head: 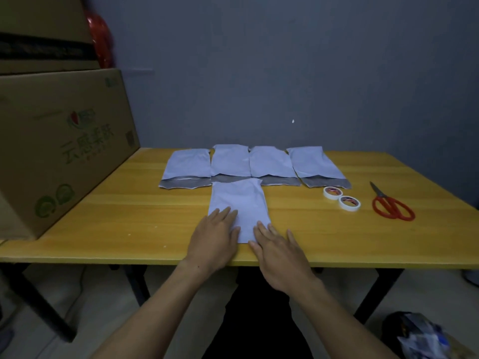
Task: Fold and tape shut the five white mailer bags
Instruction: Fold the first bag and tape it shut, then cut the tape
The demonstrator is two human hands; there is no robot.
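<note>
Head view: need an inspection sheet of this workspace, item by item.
Surface: yellow wooden table, white specks near front edge.
Job's things: front mailer bag lying flat; back row of four bags, grey flaps unfolded; two tape rolls, red scissors at right.
Clutter: cardboard box at table's left end, second box on top.
Grippers: left hand and right hand flat on front bag's near end.
Cables: nothing seen.
Surroundings: grey wall; red object behind boxes; crumpled bag on floor.

Matt white bags [237, 203], wood-grain table [129, 216]
</note>
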